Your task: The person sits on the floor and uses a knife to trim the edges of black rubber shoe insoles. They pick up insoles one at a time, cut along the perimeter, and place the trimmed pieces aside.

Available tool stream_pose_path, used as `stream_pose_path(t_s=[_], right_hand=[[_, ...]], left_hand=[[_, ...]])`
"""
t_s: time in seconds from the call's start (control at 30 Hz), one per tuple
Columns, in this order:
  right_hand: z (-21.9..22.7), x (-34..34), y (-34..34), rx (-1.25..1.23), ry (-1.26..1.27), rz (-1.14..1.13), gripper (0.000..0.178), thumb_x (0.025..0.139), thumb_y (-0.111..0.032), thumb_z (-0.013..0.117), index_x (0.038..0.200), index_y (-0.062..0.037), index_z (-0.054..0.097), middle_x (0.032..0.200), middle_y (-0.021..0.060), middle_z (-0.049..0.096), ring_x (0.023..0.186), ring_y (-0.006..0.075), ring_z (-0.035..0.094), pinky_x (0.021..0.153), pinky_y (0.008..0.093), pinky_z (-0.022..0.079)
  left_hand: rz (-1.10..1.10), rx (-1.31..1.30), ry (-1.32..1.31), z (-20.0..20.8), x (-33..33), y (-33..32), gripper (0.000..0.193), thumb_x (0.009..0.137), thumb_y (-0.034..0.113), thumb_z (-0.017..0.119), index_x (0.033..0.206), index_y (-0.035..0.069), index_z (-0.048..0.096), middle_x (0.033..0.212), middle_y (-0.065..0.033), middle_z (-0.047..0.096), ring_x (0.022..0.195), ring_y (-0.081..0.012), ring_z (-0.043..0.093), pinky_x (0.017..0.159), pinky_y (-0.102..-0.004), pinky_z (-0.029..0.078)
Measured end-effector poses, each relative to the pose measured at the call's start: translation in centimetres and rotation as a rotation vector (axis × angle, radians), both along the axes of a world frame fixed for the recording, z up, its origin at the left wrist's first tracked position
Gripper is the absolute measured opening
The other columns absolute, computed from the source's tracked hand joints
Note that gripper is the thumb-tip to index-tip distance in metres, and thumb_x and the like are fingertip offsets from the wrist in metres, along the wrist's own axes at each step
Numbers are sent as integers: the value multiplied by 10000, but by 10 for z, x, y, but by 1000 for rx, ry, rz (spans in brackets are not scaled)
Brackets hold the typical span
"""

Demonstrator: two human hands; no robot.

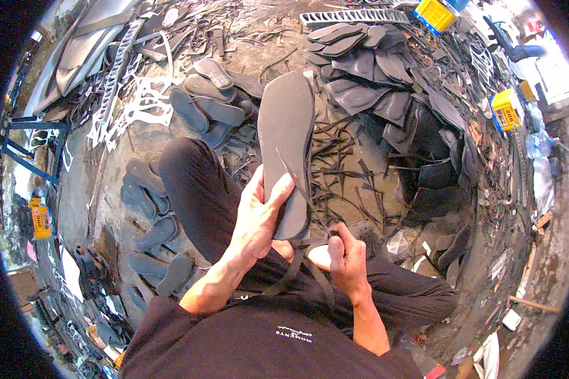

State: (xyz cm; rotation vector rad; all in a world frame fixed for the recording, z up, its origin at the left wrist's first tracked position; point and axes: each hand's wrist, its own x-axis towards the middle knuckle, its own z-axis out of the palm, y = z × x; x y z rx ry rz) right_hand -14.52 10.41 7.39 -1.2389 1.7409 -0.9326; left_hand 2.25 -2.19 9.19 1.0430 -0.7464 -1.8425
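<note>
My left hand [259,215] grips a long grey shoe sole [287,120], thumb on its upper face and fingers behind. The sole stands tilted in front of me, its heel end low above my lap. Lower right of it, my right hand [346,256] is closed, with something dark between thumb and fingers. A thin pointed dark piece [297,180] crosses the sole's right edge and runs down toward that hand. Whether it is a blade or a rubber strip, I cannot tell. A dark strap-like strip [291,278] lies across my lap.
Stacked grey soles [212,104] lie ahead on the left, loose soles [148,196] beside my left knee. A large pile of dark rubber sheets [392,95] rises at the right. Thin offcuts [348,177] litter the floor. Yellow-blue boxes [504,110] stand at the far right.
</note>
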Motion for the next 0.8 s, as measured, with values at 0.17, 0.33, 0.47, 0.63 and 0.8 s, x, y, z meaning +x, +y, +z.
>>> stream_pose_path(t_s=[0.17,0.33,0.47,0.63,0.8], right_hand=[[-19,1,-52,-232,167,-153,414,1124,-398,488,1023,-5,574,682,103,507,595,190,489,562,379,401],[-34,-49,-119,-228,-74,-289,508,1117,-538,493,995,-60,616,644,29,526,546,144,536,508,324,415],[-8,-41,-101,-122,-564,-258,418,1066,-476,641,1146,-67,671,813,-26,627,661,52,572,522,221,417],[31,3,-70,-58,-507,-188,394,970,-207,814,1275,-29,641,1078,53,739,979,129,677,886,298,548],[5,10,-40,-113,-209,-55,417,1056,-426,671,1185,-30,656,840,116,715,799,124,639,722,345,524]], left_hand=[[-13,106,77,18,-16,29,397,1062,237,705,1383,46,569,1205,-45,693,1039,-87,645,890,-270,549],[-59,30,0,25,-23,61,468,1043,214,729,1423,31,526,1308,-67,669,1153,-131,627,996,-314,520],[-114,-4,-52,8,-15,63,460,1038,166,730,1415,36,500,1267,-69,655,1197,-136,603,1033,-312,496],[-45,-46,-52,-21,-7,35,445,1063,275,695,1401,34,533,1157,-55,690,1101,-152,647,978,-316,525],[81,57,-197,-16,-7,-21,412,1033,377,735,1248,26,710,1095,-30,746,863,-95,671,795,-291,555]])
